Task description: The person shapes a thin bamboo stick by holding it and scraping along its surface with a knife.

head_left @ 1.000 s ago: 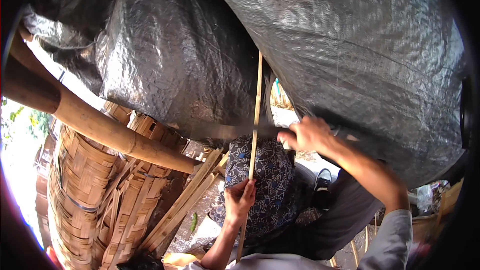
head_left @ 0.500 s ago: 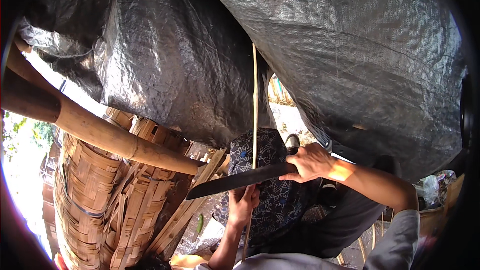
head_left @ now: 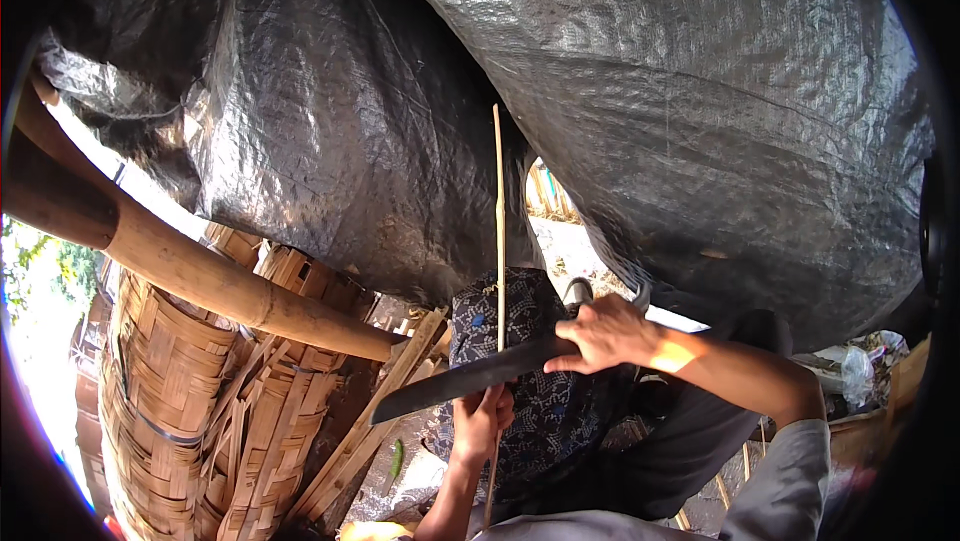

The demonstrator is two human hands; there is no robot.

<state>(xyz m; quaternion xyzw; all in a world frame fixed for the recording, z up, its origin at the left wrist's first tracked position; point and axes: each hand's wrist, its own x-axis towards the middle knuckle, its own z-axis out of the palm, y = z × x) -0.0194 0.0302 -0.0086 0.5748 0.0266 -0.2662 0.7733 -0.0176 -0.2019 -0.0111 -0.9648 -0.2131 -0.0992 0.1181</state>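
A long dark-bladed machete [head_left: 455,384] lies crosswise over a thin bamboo strip [head_left: 500,231]. My right hand [head_left: 603,334] is closed round its handle end, to the right of the strip. Just below the blade, my left hand [head_left: 480,423] grips the strip, which stands nearly upright and runs down toward my lap. Part of the left fingers is hidden behind the blade. Under both hands a dark patterned cloth [head_left: 530,421] covers my leg. Whether the edge bites into the strip I cannot tell.
Woven bamboo baskets [head_left: 165,381] stand at the left, with a thick bamboo pole [head_left: 230,291] slanting above them. Split bamboo pieces [head_left: 375,421] lean beside my leg. Dark plastic sheeting [head_left: 720,111] hangs ahead. Litter and a clear plastic bag [head_left: 857,376] lie at the right.
The machete and my right hand have shifted slightly down and left. The strip's upper end now sits a little lower and further left. Both hands keep their hold.
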